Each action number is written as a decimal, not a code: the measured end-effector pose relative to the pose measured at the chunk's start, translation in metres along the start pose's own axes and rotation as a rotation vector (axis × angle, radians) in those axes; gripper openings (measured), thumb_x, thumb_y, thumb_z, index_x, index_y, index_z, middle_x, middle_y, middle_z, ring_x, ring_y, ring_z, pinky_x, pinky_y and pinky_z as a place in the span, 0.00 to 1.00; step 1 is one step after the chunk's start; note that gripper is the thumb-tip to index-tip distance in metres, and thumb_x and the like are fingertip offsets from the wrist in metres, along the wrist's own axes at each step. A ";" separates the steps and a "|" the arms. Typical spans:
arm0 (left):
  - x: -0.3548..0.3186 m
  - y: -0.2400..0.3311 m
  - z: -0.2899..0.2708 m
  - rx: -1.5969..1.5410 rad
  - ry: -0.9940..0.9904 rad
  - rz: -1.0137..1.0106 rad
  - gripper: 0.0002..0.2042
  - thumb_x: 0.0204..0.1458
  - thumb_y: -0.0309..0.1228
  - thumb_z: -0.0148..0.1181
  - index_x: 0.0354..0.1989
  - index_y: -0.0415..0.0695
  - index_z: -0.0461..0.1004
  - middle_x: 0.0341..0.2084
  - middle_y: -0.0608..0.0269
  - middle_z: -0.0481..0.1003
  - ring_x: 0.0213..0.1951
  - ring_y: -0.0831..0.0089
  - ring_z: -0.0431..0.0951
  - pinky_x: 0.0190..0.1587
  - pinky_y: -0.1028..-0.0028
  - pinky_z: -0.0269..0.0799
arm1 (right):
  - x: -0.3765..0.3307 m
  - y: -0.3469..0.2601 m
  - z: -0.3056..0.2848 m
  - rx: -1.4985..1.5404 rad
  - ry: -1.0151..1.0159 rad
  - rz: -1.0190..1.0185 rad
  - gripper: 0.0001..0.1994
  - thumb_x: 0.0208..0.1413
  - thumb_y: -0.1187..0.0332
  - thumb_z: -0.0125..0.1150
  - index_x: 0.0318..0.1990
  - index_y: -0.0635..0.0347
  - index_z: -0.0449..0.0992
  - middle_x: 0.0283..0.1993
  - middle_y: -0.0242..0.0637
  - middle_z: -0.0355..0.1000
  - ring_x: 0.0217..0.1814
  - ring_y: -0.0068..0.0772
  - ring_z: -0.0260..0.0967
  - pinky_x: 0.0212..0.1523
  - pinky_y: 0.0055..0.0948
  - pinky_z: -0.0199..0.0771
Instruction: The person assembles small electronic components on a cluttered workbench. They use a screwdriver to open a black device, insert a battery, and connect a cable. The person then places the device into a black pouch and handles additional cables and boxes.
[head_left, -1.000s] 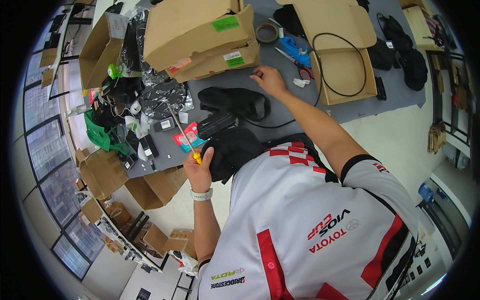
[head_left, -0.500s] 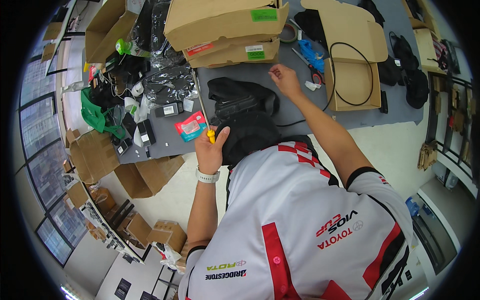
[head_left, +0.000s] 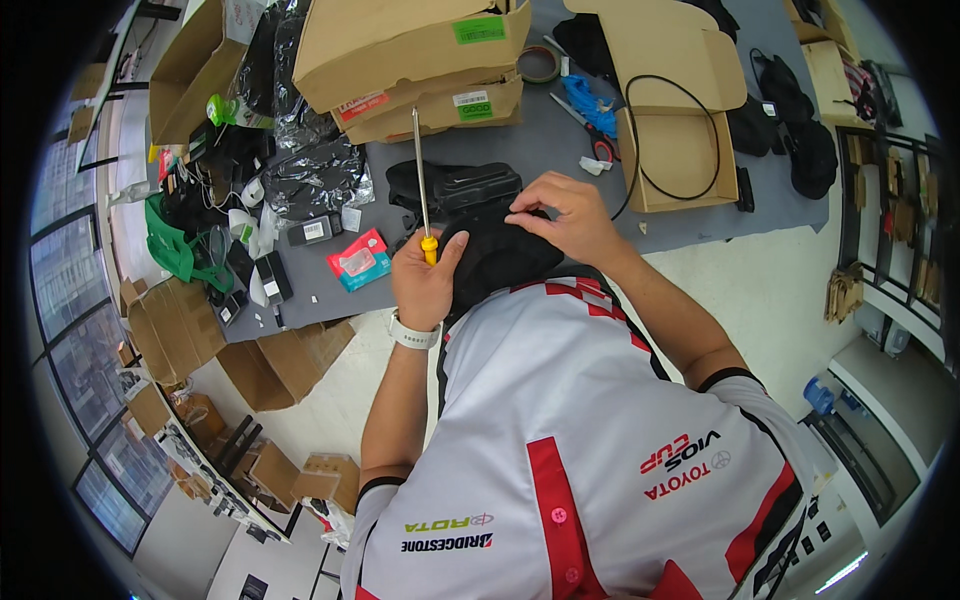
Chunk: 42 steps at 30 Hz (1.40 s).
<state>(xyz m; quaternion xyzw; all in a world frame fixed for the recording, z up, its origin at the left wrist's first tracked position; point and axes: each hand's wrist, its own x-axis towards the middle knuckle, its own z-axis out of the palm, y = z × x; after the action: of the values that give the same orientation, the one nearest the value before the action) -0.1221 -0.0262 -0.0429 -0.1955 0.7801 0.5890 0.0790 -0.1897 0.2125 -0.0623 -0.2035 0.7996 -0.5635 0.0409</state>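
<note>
My left hand (head_left: 424,280) is closed around the yellow handle of a screwdriver (head_left: 421,180), whose long metal shaft points away from me. The same hand also steadies a round black cap-like fabric item (head_left: 500,262) close to my body. Opposite it, my right hand (head_left: 572,218) pinches the far right edge of this black item, fingertips together; anything small between them is hidden. Just beyond lies a black pouch-like thing (head_left: 460,184) with a smooth, shiny front. A black cable (head_left: 622,208) runs from near my right hand toward an open cardboard box (head_left: 680,165).
Stacked cardboard boxes (head_left: 400,60) stand at the far middle. Red-handled scissors (head_left: 601,149), a tape roll (head_left: 540,64) and blue plastic (head_left: 590,105) lie right of them. A red-and-blue packet (head_left: 358,262), black plastic bags (head_left: 315,180) and cluttered electronics occupy the left; black caps (head_left: 808,155) lie far right.
My right hand has come in from beside the stacked boxes to the black item's edge and pinched it. My left hand keeps the screwdriver, now tilted more upright in view. The view has shifted slightly.
</note>
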 end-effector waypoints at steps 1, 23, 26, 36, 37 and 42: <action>-0.001 -0.001 0.003 -0.003 0.000 0.020 0.13 0.61 0.35 0.75 0.34 0.40 0.77 0.20 0.78 0.67 0.25 0.87 0.59 0.27 0.79 0.56 | 0.000 0.002 0.000 -0.050 -0.006 -0.056 0.09 0.50 0.74 0.80 0.38 0.60 0.86 0.36 0.35 0.81 0.38 0.32 0.78 0.39 0.29 0.77; -0.023 0.015 0.015 0.222 -0.086 0.293 0.13 0.60 0.30 0.73 0.32 0.37 0.75 0.14 0.62 0.66 0.19 0.79 0.61 0.23 0.74 0.60 | -0.022 0.032 0.002 0.187 -0.062 0.567 0.23 0.42 0.66 0.89 0.44 0.60 0.82 0.32 0.27 0.73 0.34 0.21 0.66 0.37 0.29 0.71; -0.018 0.015 0.010 0.233 -0.119 0.365 0.13 0.60 0.29 0.74 0.32 0.37 0.75 0.13 0.59 0.67 0.18 0.77 0.61 0.23 0.73 0.61 | -0.025 0.038 0.004 0.394 0.006 0.602 0.34 0.42 0.68 0.89 0.56 0.62 0.75 0.42 0.30 0.77 0.41 0.21 0.72 0.48 0.27 0.75; 0.003 0.007 0.018 0.198 -0.233 0.320 0.14 0.59 0.33 0.75 0.35 0.35 0.77 0.15 0.64 0.63 0.22 0.81 0.59 0.24 0.74 0.59 | -0.026 0.038 -0.007 0.931 -0.108 0.610 0.33 0.53 0.78 0.79 0.67 0.62 0.73 0.61 0.36 0.79 0.61 0.29 0.77 0.65 0.31 0.75; 0.007 0.005 0.020 0.198 -0.232 0.314 0.14 0.59 0.34 0.75 0.35 0.35 0.77 0.15 0.64 0.63 0.22 0.81 0.59 0.24 0.74 0.59 | -0.027 0.042 -0.007 0.912 -0.111 0.611 0.31 0.55 0.76 0.78 0.66 0.63 0.74 0.61 0.37 0.79 0.61 0.29 0.77 0.64 0.32 0.76; 0.031 0.003 0.034 0.206 -0.198 0.305 0.16 0.60 0.37 0.75 0.35 0.36 0.77 0.16 0.64 0.64 0.23 0.79 0.60 0.26 0.74 0.61 | -0.034 0.049 -0.019 0.974 -0.225 0.679 0.20 0.63 0.68 0.73 0.60 0.65 0.80 0.56 0.38 0.81 0.55 0.26 0.79 0.58 0.27 0.79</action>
<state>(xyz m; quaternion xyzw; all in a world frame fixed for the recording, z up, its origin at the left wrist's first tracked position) -0.1553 0.0004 -0.0611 -0.0073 0.8452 0.5276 0.0850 -0.1774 0.2560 -0.1056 0.0468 0.4606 -0.7952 0.3915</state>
